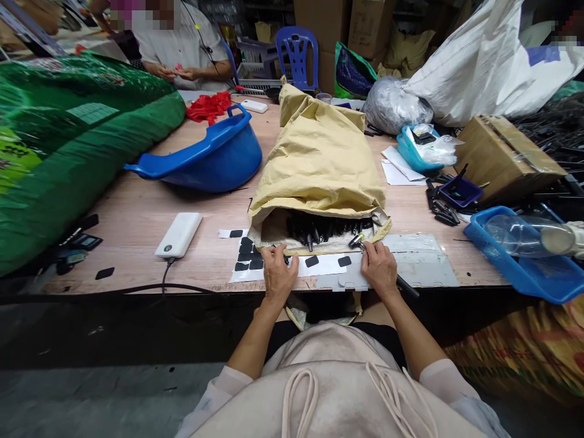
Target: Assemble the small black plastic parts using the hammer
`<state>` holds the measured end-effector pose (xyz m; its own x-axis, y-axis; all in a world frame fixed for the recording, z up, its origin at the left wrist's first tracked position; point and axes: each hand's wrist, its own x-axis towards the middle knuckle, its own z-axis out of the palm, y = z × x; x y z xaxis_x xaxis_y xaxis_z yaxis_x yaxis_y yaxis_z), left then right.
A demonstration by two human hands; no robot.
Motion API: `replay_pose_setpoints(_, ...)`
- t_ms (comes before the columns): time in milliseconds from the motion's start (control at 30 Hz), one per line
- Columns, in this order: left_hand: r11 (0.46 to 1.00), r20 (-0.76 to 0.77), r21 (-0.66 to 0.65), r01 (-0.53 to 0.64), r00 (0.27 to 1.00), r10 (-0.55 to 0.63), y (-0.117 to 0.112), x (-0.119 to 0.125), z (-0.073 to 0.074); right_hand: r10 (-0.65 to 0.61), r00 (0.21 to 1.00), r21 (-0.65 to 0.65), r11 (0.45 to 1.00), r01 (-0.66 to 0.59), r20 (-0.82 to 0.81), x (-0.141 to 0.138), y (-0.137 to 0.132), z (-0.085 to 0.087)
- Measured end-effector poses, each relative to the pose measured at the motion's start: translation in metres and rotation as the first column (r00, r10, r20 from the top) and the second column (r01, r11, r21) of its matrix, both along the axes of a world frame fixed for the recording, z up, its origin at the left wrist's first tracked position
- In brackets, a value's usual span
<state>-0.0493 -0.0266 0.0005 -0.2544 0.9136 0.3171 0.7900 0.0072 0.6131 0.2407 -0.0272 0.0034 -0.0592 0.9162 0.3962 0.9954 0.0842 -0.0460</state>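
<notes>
A yellow woven sack lies on the table, its mouth facing me, with many black tapered plastic pieces inside. My left hand rests at the left of the sack's lower lip. Its fingers are closed, and a small black piece shows at the fingertips, mostly hidden. My right hand is closed on a black-handled tool. The tool's shiny metal head points into the sack's mouth, while its handle runs out past my wrist. Black rounded pads sit on a white sheet beside and between my hands.
A blue basin, a white power bank with a cable and a green sack are on the left. To the right are a blue tray, a cardboard box and loose black parts. Another person sits across the table.
</notes>
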Motion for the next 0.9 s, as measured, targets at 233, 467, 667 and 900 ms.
replay_pose_setpoints(233, 0.998, -0.079, -0.037, -0.050, 0.996, 0.047, -0.002, -0.012, 0.001, 0.009, 1.000, -0.009, 1.000, -0.009, -0.012, 0.001, 0.000, -0.001)
replay_pose_setpoints(467, 0.999, -0.052, 0.034, 0.026, 0.998, -0.024, -0.014, -0.025, -0.006, -0.001, 1.000, -0.004, 1.000, 0.001, -0.001, -0.002, 0.000, 0.001)
replay_pose_setpoints(667, 0.905, 0.104, 0.116, 0.409, 0.901, -0.421, -0.021, 0.010, 0.004, -0.004, 1.000, 0.001, 1.000, 0.004, -0.011, -0.002, 0.000, 0.000)
replay_pose_setpoints(900, 0.766, 0.141, 0.050, 0.641, 0.755, -0.641, 0.004, 0.048, -0.003, 0.000, 1.000, -0.003, 1.000, 0.000, -0.029, -0.002, 0.000, 0.001)
